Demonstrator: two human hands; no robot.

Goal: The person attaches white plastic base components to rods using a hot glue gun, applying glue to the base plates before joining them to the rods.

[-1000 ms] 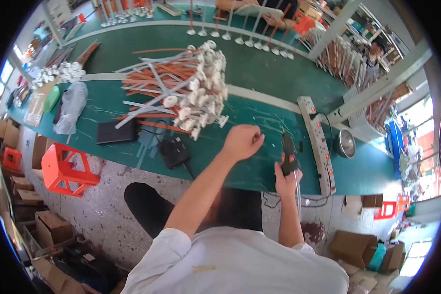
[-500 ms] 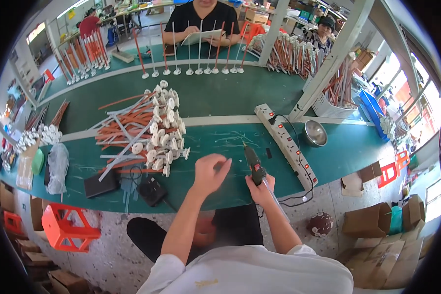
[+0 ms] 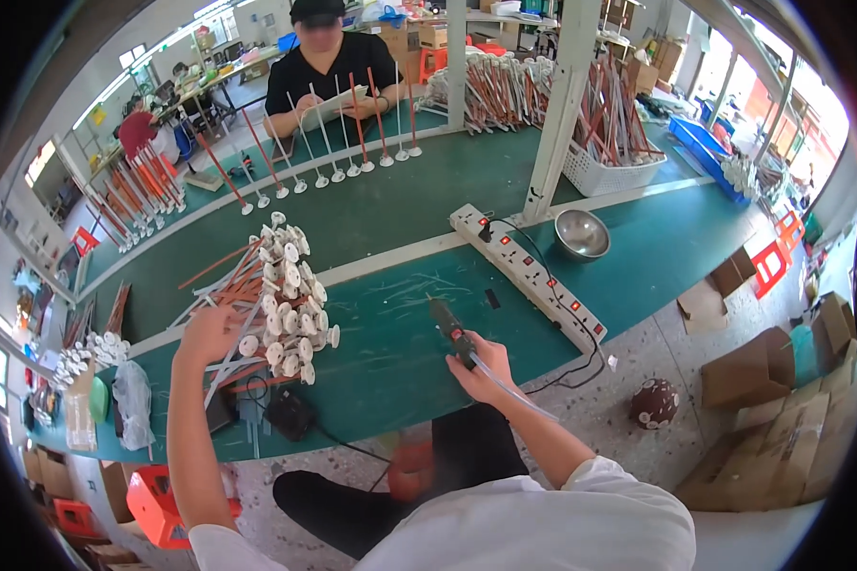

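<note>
My right hand (image 3: 481,366) is closed around a dark hot glue gun (image 3: 452,333), its nozzle pointing away from me over the green table. A clear glue stick (image 3: 509,383) sticks out of its back end. My left hand (image 3: 209,335) is on the near left part of a pile of orange and grey sticks (image 3: 221,276). Its fingertips merge with the sticks, so I cannot see whether they grip one. The sticks' white round bases (image 3: 290,290) are bunched on the pile's right side.
A white power strip (image 3: 528,276) with lit switches lies right of the gun, near a metal bowl (image 3: 581,234). Across the table a person (image 3: 331,71) holds papers behind a row of upright sticks (image 3: 338,174). A black adapter (image 3: 290,411) sits by the near edge.
My left hand has moved left from the middle of the table onto the pile of sticks. The glue gun stays in my right hand. The whole view has turned and shifted.
</note>
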